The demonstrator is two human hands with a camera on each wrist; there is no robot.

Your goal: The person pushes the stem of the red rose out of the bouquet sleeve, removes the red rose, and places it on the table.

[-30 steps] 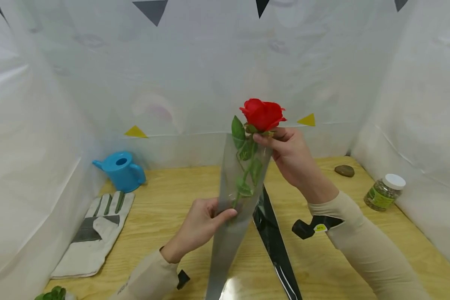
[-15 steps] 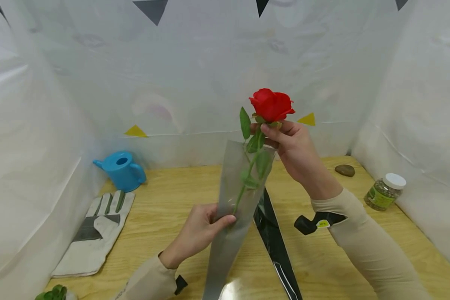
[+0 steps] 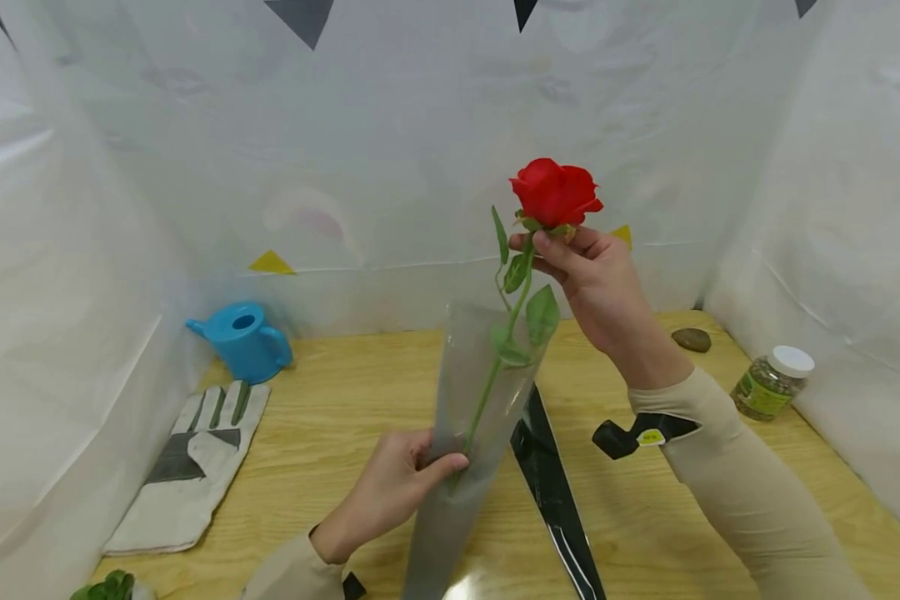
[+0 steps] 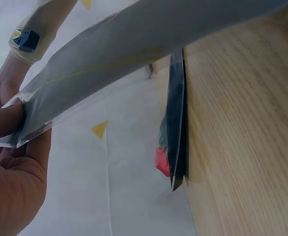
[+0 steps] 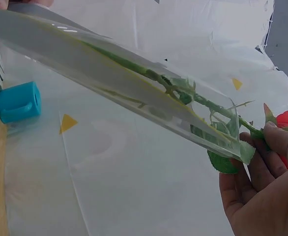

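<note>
A red rose (image 3: pixel 556 192) on a green stem (image 3: pixel 495 375) stands half inside a clear plastic sleeve (image 3: pixel 468 433). My right hand (image 3: pixel 581 271) pinches the stem just under the bloom, above the sleeve's mouth. My left hand (image 3: pixel 405 487) grips the sleeve near its middle, thumb on the front. In the right wrist view the stem (image 5: pixel 149 73) and leaves lie inside the sleeve (image 5: pixel 85 64), and the fingers (image 5: pixel 262 162) hold the stem by its mouth. In the left wrist view my left hand (image 4: pixel 9 167) holds the sleeve (image 4: pixel 134 44) edge.
A black-edged sleeve (image 3: pixel 551 492) lies on the wooden table (image 3: pixel 330 400). A blue watering can (image 3: pixel 243 340) and a work glove (image 3: pixel 187 467) are at the left. A stone (image 3: pixel 692 339) and a white-lidded jar (image 3: pixel 772 383) are at the right. White sheeting encloses the table.
My right hand has lifted the rose up and a little to the right, drawing more stem and leaves out of the sleeve. My left hand has slid slightly lower on the sleeve.
</note>
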